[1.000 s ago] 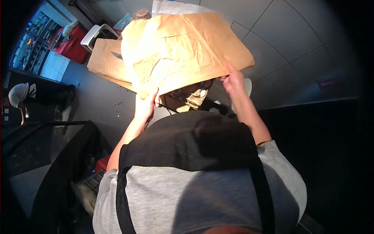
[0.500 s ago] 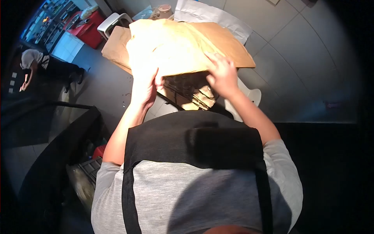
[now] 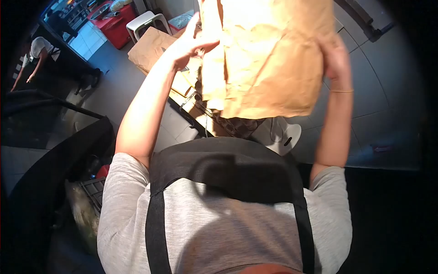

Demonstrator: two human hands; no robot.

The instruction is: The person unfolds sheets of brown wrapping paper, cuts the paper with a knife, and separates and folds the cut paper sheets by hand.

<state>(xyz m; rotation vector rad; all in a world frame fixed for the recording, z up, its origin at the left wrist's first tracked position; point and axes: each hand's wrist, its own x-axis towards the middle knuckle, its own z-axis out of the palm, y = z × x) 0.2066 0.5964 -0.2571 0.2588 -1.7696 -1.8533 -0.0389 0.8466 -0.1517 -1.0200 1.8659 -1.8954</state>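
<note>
A large, creased brown paper bag (image 3: 269, 68) is raised upright in front of me, with a long fold down its left side. My right hand (image 3: 336, 57) grips its right edge, the fingers partly hidden and slightly blurred. At the left edge is my left hand (image 3: 188, 48), thumb and fingers spread apart, the thumb tip close to the fold. Behind and to the left, more folded brown paper (image 3: 150, 48) lies on a surface. Below the bag's lower edge, a dark, crumpled item (image 3: 237, 127) shows partly.
A white stool (image 3: 148, 23) and a red container (image 3: 112, 27) stand at the upper left. Another white seat (image 3: 285, 134) is below the bag at right. A person (image 3: 43, 50) bends over at far left. A black curved edge (image 3: 59, 169) runs beside me.
The brown paper has gone from lying nearly flat to being lifted upright. My right hand moved up and right to its edge; my left hand moved up and its fingers spread.
</note>
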